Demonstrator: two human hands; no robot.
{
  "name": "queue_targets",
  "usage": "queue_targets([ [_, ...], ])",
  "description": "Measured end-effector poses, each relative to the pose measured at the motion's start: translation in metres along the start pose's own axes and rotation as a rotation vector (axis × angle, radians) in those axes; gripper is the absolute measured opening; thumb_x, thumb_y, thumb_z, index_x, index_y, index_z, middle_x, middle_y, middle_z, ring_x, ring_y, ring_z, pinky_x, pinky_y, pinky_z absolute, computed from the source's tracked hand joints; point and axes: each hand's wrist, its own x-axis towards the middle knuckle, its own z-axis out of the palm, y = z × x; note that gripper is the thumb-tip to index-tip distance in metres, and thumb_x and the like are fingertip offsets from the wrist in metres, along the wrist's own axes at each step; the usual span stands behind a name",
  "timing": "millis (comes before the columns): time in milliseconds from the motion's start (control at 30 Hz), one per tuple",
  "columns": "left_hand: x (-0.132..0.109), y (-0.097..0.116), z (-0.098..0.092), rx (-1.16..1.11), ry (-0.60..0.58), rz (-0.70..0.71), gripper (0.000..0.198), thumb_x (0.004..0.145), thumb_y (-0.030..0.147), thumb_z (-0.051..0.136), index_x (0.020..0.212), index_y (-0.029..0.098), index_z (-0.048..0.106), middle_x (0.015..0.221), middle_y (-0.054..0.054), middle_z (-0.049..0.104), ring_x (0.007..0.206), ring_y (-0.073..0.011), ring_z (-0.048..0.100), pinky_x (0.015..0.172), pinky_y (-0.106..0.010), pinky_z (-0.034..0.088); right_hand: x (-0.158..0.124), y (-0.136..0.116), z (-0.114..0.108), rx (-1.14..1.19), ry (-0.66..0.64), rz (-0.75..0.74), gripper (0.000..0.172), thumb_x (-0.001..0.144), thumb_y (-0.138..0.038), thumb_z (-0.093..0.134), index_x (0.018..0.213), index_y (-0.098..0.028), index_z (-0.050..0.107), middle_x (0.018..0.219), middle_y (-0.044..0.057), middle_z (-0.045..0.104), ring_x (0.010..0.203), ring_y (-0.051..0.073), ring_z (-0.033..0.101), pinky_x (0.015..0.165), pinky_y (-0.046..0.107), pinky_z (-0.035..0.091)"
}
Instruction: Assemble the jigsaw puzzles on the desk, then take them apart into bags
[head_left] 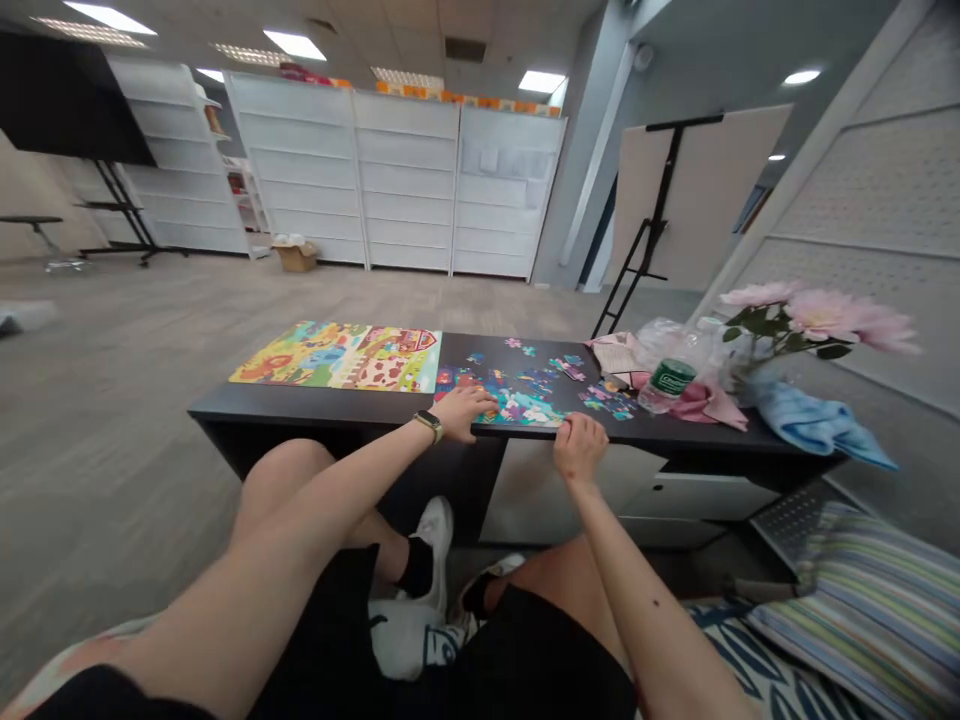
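Note:
A partly joined jigsaw puzzle (517, 405) in bright colours lies on the dark table (480, 355), with its pieces scattered toward the back. My left hand (465, 412), a black-strapped watch on its wrist, rests on the puzzle's near left part. My right hand (580, 447) curls over the table's front edge, its fingertips at the puzzle's near right corner. Whether those fingers hold a piece is hidden. Loose jigsaw pieces (604, 400) lie to the right of the joined section. A colourful farm picture board (335, 358) lies flat to the left.
A green-labelled water bottle (667, 385), crumpled plastic (667, 340), a pink cloth (705, 405), a blue cloth (814, 425) and pink flowers (817, 315) crowd the table's right end. A striped cushion (862, 610) lies at lower right, and my legs are under the table.

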Motion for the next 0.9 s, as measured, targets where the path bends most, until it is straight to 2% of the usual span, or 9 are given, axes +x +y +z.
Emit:
queue_targets([
  [133, 0.0, 0.005, -0.008, 0.04, 0.012, 0.037, 0.073, 0.064, 0.025, 0.074, 0.133, 0.026, 0.049, 0.144, -0.009, 0.046, 0.132, -0.033, 0.038, 0.11, -0.044, 0.029, 0.001, -0.011, -0.013, -0.062, -0.005, 0.018, 0.027, 0.094, -0.029, 0.04, 0.101, -0.017, 0.064, 0.107, 0.015, 0.064, 0.104, 0.03, 0.048, 0.09, 0.042, 0.031],
  [233, 0.008, 0.006, -0.015, 0.06, 0.031, 0.065, 0.068, 0.064, 0.037, 0.077, 0.126, 0.023, 0.052, 0.133, -0.011, 0.051, 0.125, -0.0341, 0.043, 0.105, -0.044, 0.034, 0.023, -0.004, -0.018, -0.111, -0.042, 0.008, 0.026, 0.094, -0.034, 0.044, 0.09, -0.02, 0.065, 0.09, 0.011, 0.067, 0.09, 0.027, 0.053, 0.08, 0.037, 0.035],
  [300, 0.02, 0.005, -0.016, 0.032, 0.033, 0.039, 0.059, 0.068, 0.053, 0.074, 0.117, 0.024, 0.056, 0.12, -0.009, 0.056, 0.115, -0.033, 0.049, 0.101, -0.044, 0.038, 0.052, 0.013, -0.018, -0.137, -0.078, 0.003, 0.026, 0.095, -0.033, 0.044, 0.096, -0.021, 0.066, 0.083, 0.008, 0.068, 0.081, 0.024, 0.056, 0.074, 0.034, 0.037],
  [367, 0.035, 0.006, -0.012, -0.013, 0.049, 0.01, 0.048, 0.077, 0.062, 0.065, 0.107, 0.025, 0.058, 0.112, -0.007, 0.057, 0.108, -0.0318, 0.052, 0.098, -0.045, 0.039, 0.089, 0.039, -0.017, -0.162, -0.127, -0.011, 0.029, 0.095, -0.027, 0.041, 0.108, -0.021, 0.066, 0.087, 0.008, 0.07, 0.08, 0.023, 0.059, 0.074, 0.033, 0.039],
  [467, 0.062, 0.016, 0.002, -0.174, 0.084, -0.067, 0.028, 0.095, 0.051, 0.046, 0.105, 0.027, 0.057, 0.111, -0.005, 0.058, 0.106, -0.0285, 0.052, 0.093, -0.043, 0.041, 0.134, 0.075, -0.017, -0.178, -0.289, -0.103, 0.031, 0.089, -0.021, 0.045, 0.106, -0.022, 0.07, 0.099, 0.008, 0.072, 0.093, 0.024, 0.062, 0.083, 0.034, 0.043],
  [533, 0.082, 0.027, 0.013, -0.306, 0.087, -0.088, 0.019, 0.095, 0.042, 0.047, 0.104, 0.029, 0.057, 0.111, -0.004, 0.059, 0.106, -0.027, 0.052, 0.091, -0.042, 0.042, 0.142, 0.09, -0.02, -0.177, -0.415, -0.165, 0.029, 0.085, -0.022, 0.051, 0.103, -0.025, 0.073, 0.104, 0.006, 0.073, 0.1, 0.025, 0.062, 0.09, 0.035, 0.045],
  [633, 0.103, 0.042, 0.027, -0.401, 0.087, -0.067, 0.015, 0.092, 0.035, 0.052, 0.106, 0.03, 0.057, 0.113, -0.003, 0.059, 0.11, -0.0267, 0.05, 0.095, -0.043, 0.041, 0.115, 0.098, -0.035, -0.197, -0.504, -0.204, 0.037, 0.087, -0.027, 0.054, 0.121, -0.027, 0.069, 0.123, 0.006, 0.069, 0.111, 0.028, 0.059, 0.099, 0.043, 0.044],
  [800, 0.105, 0.049, 0.024, -0.372, 0.069, 0.022, 0.025, 0.09, 0.034, 0.055, 0.114, 0.029, 0.056, 0.122, -0.005, 0.057, 0.114, -0.0289, 0.048, 0.097, -0.046, 0.04, 0.03, 0.089, -0.074, -0.22, -0.446, -0.235, 0.058, 0.089, -0.039, 0.06, 0.145, -0.032, 0.047, 0.143, 0.006, 0.056, 0.127, 0.03, 0.053, 0.103, 0.049, 0.047],
  [900, 0.099, 0.05, 0.013, -0.333, 0.092, 0.045, 0.026, 0.09, 0.032, 0.054, 0.114, 0.026, 0.058, 0.12, -0.007, 0.058, 0.115, -0.0292, 0.048, 0.096, -0.045, 0.042, 0.006, 0.071, -0.093, -0.144, -0.402, -0.183, 0.042, 0.094, -0.032, 0.054, 0.136, -0.03, 0.057, 0.135, 0.005, 0.063, 0.121, 0.026, 0.059, 0.102, 0.046, 0.049],
])
